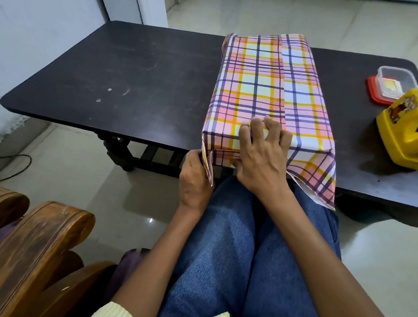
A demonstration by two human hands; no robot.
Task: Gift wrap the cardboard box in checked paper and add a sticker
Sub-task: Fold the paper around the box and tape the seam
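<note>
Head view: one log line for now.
stage: folding near end | left hand: pinches left flap | right hand: grips paper over near top edge | right flap: loose | sticker: none seen

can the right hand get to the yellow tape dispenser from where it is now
Probably yes. The yellow tape dispenser stands on the table right of the box, with nothing between it and the right hand. That hand grips the checked paper, though, and must let go first.
</note>
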